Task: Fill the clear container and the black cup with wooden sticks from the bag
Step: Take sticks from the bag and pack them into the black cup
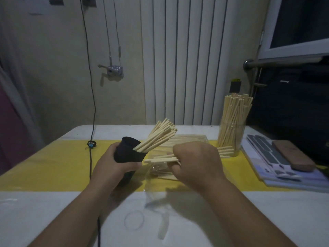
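Observation:
My left hand (114,164) grips the black cup (128,154), tilted toward the right, with a bundle of wooden sticks (158,136) fanning out of its mouth. My right hand (195,163) holds a small bunch of sticks (161,159), their tips pointing left toward the cup. Under that hand lies the clear plastic bag (156,171) with more sticks in it. The clear container (231,138) stands upright at the right, packed with sticks that rise well above its rim.
A black cable (91,111) hangs down the wall and runs across the table at the left. Flat files and a brown block (293,155) rest on papers at the right edge. A rubber band (134,220) lies near the front.

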